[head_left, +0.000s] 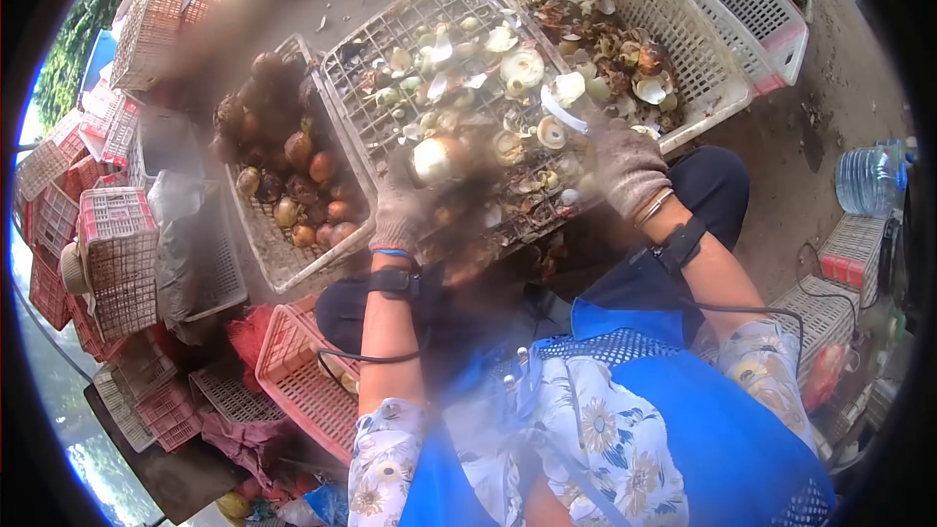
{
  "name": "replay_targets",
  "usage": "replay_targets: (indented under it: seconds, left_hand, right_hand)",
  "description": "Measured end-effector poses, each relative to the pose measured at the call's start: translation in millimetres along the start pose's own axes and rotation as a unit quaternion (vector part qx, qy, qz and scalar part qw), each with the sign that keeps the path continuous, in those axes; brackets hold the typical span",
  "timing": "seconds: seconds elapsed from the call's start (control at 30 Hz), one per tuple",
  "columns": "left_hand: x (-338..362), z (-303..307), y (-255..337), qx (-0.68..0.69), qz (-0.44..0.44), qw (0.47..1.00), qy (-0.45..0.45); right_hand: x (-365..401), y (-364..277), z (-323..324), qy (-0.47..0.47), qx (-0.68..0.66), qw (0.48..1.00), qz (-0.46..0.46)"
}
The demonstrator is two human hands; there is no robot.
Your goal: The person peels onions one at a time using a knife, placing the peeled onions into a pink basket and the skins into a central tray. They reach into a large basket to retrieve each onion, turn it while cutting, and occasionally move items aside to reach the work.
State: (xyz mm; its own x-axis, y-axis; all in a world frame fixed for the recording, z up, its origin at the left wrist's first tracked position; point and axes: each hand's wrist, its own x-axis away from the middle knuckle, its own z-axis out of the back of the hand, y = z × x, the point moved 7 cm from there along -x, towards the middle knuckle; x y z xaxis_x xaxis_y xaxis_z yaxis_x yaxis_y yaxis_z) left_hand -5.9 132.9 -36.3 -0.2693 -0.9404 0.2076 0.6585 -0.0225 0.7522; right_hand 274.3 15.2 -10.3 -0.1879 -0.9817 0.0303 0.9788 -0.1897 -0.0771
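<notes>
My left hand (395, 203), in a knitted work glove, is closed around a peeled pale onion (439, 160) just above a grid-topped crate (337, 88). On the right, my gloved right hand (627, 168) is closed on a small knife whose pale, curved blade (563, 115) points up and left. A white piece of onion (567, 89) shows at the blade's tip; whether it touches cannot be made out. Onion ends, cut pieces and skins are scattered across the grid, including a large cut onion piece (522, 68). Lens smears blur part of the left hand's fingers.
A crate of unpeeled onions (299, 150) stands left of the grid. To its upper right, another crate (708, 88) holds skins and scraps. Stacked crates (117, 234) line the left side, with a pink crate (293, 361) near my leg. A water jug (869, 181) stands right.
</notes>
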Motion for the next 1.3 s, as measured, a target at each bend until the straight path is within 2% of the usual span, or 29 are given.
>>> replay_targets:
  seconds: [0.03, 0.1, 0.13, 0.17, 0.2, 0.27, 0.3, 0.37, 0.4, 0.43, 0.5, 0.57, 0.6, 0.63, 0.7, 0.73, 0.77, 0.83, 0.87, 0.9, 0.97, 1.0, 1.07, 1.1, 1.13, 1.17, 1.2, 1.23, 1.3]
  left_hand:
    - [-1, -1, 1, -0.05, -0.01, 0.999, 0.001]
    - [-2, 0, 6, -0.056, -0.025, 0.998, -0.005]
    - [-1, -4, 11, -0.074, -0.035, 0.997, -0.014]
    - [1, -7, 17, -0.093, -0.044, 0.994, -0.023]
    - [4, -7, 23, -0.093, -0.042, 0.994, -0.024]
    - [15, -2, 28, -0.11, 0.042, 0.993, 0.0]
    - [23, -2, 29, -0.111, 0.044, 0.993, 0.0]
    - [42, -6, 53, -0.084, -0.107, 0.991, -0.013]
    - [51, -2, 64, 0.118, 0.057, 0.991, -0.014]
    - [55, -6, 65, 0.119, 0.062, 0.991, -0.011]
    - [58, 0, 63, 0.005, 0.094, 0.994, 0.054]
    - [55, -3, 58, -0.049, 0.107, 0.992, 0.046]
    - [56, -8, 53, -0.032, 0.054, 0.995, 0.072]
    - [57, -12, 49, -0.016, 0.001, 0.995, 0.097]
    - [57, -17, 42, -0.058, -0.015, 0.993, 0.1]
    - [59, -18, 44, -0.088, -0.025, 0.992, 0.092]
    - [61, -18, 47, -0.117, -0.036, 0.989, 0.085]
    - [64, -19, 49, -0.106, -0.026, 0.992, 0.064]
    - [63, -20, 50, -0.099, -0.023, 0.994, 0.044]
    - [61, -20, 49, -0.097, -0.022, 0.994, 0.046]
    - [59, -25, 42, -0.083, -0.025, 0.996, 0.025]
    - [59, -26, 37, -0.083, -0.025, 0.996, 0.025]
    - [60, -29, 35, -0.13, -0.055, 0.989, 0.043]
    - [59, -29, 37, -0.129, -0.056, 0.989, 0.042]
    - [58, -29, 40, -0.149, -0.052, 0.987, 0.04]
    - [57, -29, 42, -0.168, -0.047, 0.984, 0.038]
    - [55, -28, 43, -0.168, -0.046, 0.984, 0.039]
    - [53, -30, 42, -0.185, -0.037, 0.982, 0.019]
    - [50, -33, 42, -0.203, -0.029, 0.979, -0.007]
  right_hand:
    - [3, 3, 3, -0.049, -0.04, 0.997, -0.036]
    - [9, -4, -14, 0.0, -0.136, 0.991, -0.012]
    - [11, -12, -16, -0.083, -0.207, 0.973, -0.054]
    - [16, -21, -33, -0.005, -0.251, 0.968, 0.017]
    - [22, -33, -26, 0.002, -0.279, 0.96, 0.036]
    - [31, -54, -21, 0.008, -0.308, 0.95, 0.055]
    - [35, -61, -23, 0.015, -0.314, 0.947, 0.064]
    - [37, -66, -26, 0.015, -0.321, 0.944, 0.079]
    - [37, -67, -25, -0.005, -0.307, 0.947, 0.092]
    - [36, -69, -22, -0.024, -0.294, 0.95, 0.105]
    - [34, -71, -13, -0.014, -0.289, 0.951, 0.108]
    - [29, -72, -22, -0.032, -0.544, 0.836, 0.07]
    - [27, -71, -16, -0.032, -0.543, 0.836, 0.071]
    - [25, -72, -15, -0.107, -0.567, 0.816, 0.038]
    - [28, -73, -20, -0.255, -0.601, 0.757, -0.03]
    - [31, -76, -30, -0.289, -0.569, 0.768, 0.052]
    - [34, -77, -33, -0.291, -0.567, 0.769, 0.051]
    - [51, -74, -52, -0.366, -0.652, 0.657, -0.099]
    - [53, -73, -57, -0.348, -0.637, 0.683, -0.085]
    - [55, -74, -62, -0.348, -0.635, 0.684, -0.083]
    - [50, -69, -57, -0.247, -0.678, 0.689, -0.066]
    - [47, -74, -47, -0.246, -0.678, 0.69, -0.065]
    - [41, -81, -22, -0.279, -0.566, 0.773, -0.069]
    - [41, -78, -37, -0.277, -0.566, 0.773, -0.071]
    - [34, -82, -33, -0.104, -0.433, 0.887, 0.124]
    - [46, -95, -21, 0.079, -0.256, 0.913, 0.307]
    - [40, -91, -22, -0.021, -0.335, 0.92, 0.201]
    - [37, -91, -31, -0.022, -0.335, 0.92, 0.202]
    - [32, -97, -50, -0.008, -0.309, 0.913, 0.266]
